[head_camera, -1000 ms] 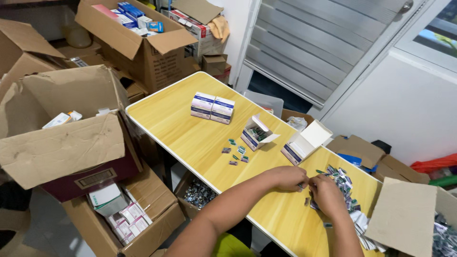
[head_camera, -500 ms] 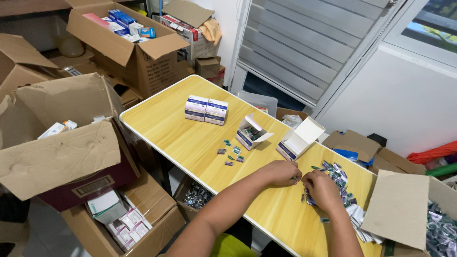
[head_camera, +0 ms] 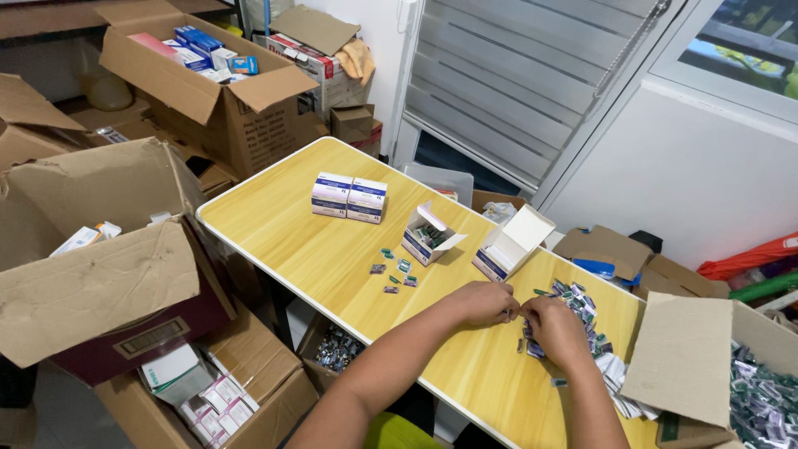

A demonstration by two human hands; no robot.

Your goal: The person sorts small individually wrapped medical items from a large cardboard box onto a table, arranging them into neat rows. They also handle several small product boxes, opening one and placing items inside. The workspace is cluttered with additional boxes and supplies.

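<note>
Hands are meeting right at the near edge of the pile of small foil packets (head_camera: 573, 312), which is sitting on the yellow table (head_camera: 299, 241) toward its right end; left hand (head_camera: 485, 301) and right hand (head_camera: 555, 328) are both curling in with fingertips pinching together where they touch, so they're mostly closed; looks like something tiny is being worked between them, but it's too small to tell what, honestly.

Pile is lying just beyond and under the right hand, spilling toward the table's right edge; a cardboard flap (head_camera: 686, 357) is crowding that side, with more of the same packets showing in the box behind it.

Past the hands, two small white cartons are standing open: the nearer open carton (head_camera: 428, 235) and the bigger open carton (head_camera: 509, 245), just beside each other; they're sitting between the hands and the far edge. A few loose packets (head_camera: 395, 270) are lying scattered to the left of the left hand, near but apart from it. Further out a stack of closed blue-and-white boxes (head_camera: 349, 198) is sitting well apart, near the table's far-left corner.

Left half of the tabletop is staying mostly bare wood; front edge is running right under the forearms. Around the table big brown cardboard boxes (head_camera: 208, 91) are crowding the floor, several holding more small cartons.
</note>
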